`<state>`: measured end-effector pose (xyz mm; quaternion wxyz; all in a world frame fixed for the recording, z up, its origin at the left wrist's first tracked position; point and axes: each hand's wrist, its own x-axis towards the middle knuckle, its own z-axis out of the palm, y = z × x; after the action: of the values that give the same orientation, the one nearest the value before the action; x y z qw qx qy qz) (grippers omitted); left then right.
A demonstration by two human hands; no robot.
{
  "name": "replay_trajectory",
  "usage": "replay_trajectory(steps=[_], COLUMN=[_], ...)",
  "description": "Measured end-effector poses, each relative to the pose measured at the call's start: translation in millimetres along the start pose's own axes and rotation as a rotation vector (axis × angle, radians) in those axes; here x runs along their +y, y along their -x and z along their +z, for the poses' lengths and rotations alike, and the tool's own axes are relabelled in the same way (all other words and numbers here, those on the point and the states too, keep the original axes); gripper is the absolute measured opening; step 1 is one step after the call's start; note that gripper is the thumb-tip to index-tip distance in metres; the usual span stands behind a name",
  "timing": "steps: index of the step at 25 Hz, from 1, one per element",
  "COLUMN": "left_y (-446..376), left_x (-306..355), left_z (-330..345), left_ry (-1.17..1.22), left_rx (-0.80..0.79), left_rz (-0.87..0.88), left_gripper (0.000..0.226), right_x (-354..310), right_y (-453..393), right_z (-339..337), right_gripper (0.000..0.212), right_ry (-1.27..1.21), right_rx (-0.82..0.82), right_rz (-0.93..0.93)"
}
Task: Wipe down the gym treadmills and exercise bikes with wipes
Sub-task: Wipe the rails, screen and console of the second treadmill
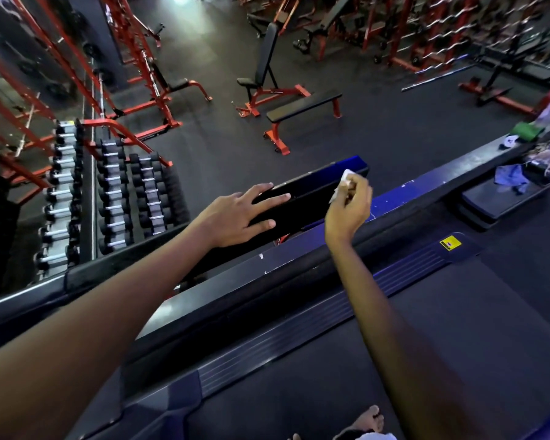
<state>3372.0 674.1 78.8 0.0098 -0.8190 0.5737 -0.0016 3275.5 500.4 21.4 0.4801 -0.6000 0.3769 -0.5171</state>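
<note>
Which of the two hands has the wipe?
The right hand, fingers curled round the small white crumpled wipe. The left hand lies flat, fingers spread, on the black glossy treadmill console.

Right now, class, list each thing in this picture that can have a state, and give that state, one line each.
Left hand: fingers straight, resting flat on the black console.
Right hand: fingers curled, pinching the white wipe.
White wipe: crumpled, held at the console's edge.
Black console: dark.
Adjustable bench: backrest raised steeply.
Flat bench: unoccupied.
Dumbbells: racked in rows.
</note>
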Motion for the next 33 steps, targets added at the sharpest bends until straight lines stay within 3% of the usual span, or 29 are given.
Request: replay_trajectory(steps=[2,6,10,14,18,22,27,31,33], left_y=[1,0,-1,-1,-1,-1,0,-1,-1], left_x=[1,1,1,1,0,2,1,2,2], left_z=[5,6,9,10,11,10,10,10,9], left_ry=[0.026,0.021,0.014,0.01,0.006,0.004,0.01,-0.006,-0.011], left_rx=[0.024,0.058,0.074,0.084,0.098,0.095,0.098,0.099,0.101], left_rz=[-0.013,-0.007,-0.005,-0.004,0.002,0.003,0.003,0.007,0.004], left_gripper=[0.058,0.056,0.055,0.054,0.053,0.054,0.052,0.053,0.054], right_x=[10,43,45,21,18,32,15,27,19], right_y=[-21,-4,13,-19,24,-13,6,-32,-32], right_z=[-2,2,3,3,1,-4,-1,-7,-6], right_gripper=[0.016,0.016,0.034,0.028,0.019,0.022,0.019,0.028,0.022], right_ry=[-0.003,-0.151,-0.186,-0.113,-0.08,-0.118,0.013,-0.031,-0.023], right_rx=[0.049,0.036,-0.012,0.063,-0.112,0.009,-0.096,0.005,-0.009], right_rz=[0.076,0.43,0.519,0.386,0.148,0.383,0.075,0.237,0.151])
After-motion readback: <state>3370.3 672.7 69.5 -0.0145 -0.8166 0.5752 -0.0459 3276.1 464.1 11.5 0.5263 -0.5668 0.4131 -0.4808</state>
